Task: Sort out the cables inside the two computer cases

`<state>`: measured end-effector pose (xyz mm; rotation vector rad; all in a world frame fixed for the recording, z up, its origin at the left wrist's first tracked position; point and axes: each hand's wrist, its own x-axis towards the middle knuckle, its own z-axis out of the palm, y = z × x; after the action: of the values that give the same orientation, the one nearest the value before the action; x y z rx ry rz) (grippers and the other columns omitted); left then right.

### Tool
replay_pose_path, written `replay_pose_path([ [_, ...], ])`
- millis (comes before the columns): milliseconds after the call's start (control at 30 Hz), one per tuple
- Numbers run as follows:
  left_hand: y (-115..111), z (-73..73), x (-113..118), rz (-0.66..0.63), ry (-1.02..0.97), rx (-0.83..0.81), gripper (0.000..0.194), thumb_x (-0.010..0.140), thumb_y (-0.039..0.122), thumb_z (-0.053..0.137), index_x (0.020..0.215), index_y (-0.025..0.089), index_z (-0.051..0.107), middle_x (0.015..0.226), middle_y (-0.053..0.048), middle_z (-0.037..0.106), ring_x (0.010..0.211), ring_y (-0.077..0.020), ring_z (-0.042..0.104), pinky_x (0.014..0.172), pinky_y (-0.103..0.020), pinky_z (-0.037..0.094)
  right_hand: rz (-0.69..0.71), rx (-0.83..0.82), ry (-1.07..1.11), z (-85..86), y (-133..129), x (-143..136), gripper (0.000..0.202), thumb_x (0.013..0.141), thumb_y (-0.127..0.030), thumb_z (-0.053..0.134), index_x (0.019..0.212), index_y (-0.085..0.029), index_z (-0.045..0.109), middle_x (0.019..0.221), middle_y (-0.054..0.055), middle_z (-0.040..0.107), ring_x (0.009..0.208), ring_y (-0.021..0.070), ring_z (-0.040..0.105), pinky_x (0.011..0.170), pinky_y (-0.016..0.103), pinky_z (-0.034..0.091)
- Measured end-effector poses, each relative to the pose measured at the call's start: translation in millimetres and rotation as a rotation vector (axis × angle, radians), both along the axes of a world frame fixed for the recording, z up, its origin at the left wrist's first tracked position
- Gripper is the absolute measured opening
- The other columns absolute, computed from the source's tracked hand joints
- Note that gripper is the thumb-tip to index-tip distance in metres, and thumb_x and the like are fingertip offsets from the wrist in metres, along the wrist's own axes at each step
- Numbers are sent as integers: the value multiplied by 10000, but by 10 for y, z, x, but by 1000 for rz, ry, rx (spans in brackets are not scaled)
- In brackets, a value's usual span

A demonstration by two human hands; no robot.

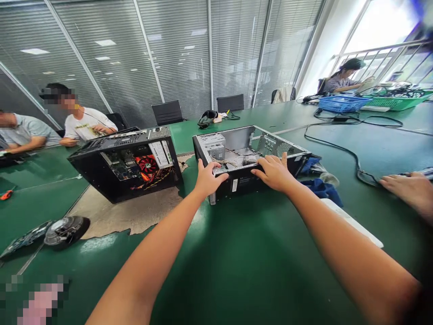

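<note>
A black computer case [243, 183] lies on its side on the green table, its top side open and its bare metal inside showing. My left hand [209, 177] grips the near rim at the left corner, with fingers over the edge and the thumb on the outer wall. Farther right along that rim, my right hand [275, 173] holds the edge in the same way, its fingertips reaching inside. A metal drive cage [214, 146] and some loose wires sit within the case. To the left stands a second black case [98, 176] with a red fan [147, 166] inside.
Brown torn cardboard [118, 221] lies under the second case. A round dark part [66, 231] and a circuit board [25, 239] are at left. Blue cloth [321, 190], a white panel [353, 223], black cables [352, 155] and another person's hand [409, 192] are at right, baskets [343, 104] behind.
</note>
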<state>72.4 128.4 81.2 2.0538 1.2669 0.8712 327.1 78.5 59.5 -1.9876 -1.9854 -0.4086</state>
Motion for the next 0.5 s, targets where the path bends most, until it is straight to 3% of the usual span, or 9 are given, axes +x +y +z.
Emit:
replay_pose_path([
  [133,232,-15,169,8,2,0,423,758,375,750,1103,185,596,1597,-172,123,1496,-314,13,1134,-402,261,-53,13,4,1,196,33,454,963,-470,365,1276,-193,543,1357,167,484,1358,386,266,1065,686,133],
  [233,342,-40,288,22,0,19,416,765,382,742,1096,179,592,1609,-178,49,1494,-320,-5,1142,-397,239,-179,72,53,8,258,33,503,942,-505,404,1352,-234,511,1419,186,395,1323,417,294,1023,624,274],
  [333,455,-41,349,25,4,31,430,759,396,748,1097,179,593,1611,-185,26,1492,-334,25,1140,-390,243,-200,58,115,19,320,40,522,942,-470,412,1399,-223,466,1377,216,405,1298,405,331,960,531,388],
  [500,613,1,388,20,62,-22,529,750,445,746,1180,196,566,1607,-195,62,1437,-349,274,1108,-383,307,-188,-2,188,31,509,9,608,938,-367,412,1487,-122,319,1429,256,359,1389,431,225,1072,555,252],
])
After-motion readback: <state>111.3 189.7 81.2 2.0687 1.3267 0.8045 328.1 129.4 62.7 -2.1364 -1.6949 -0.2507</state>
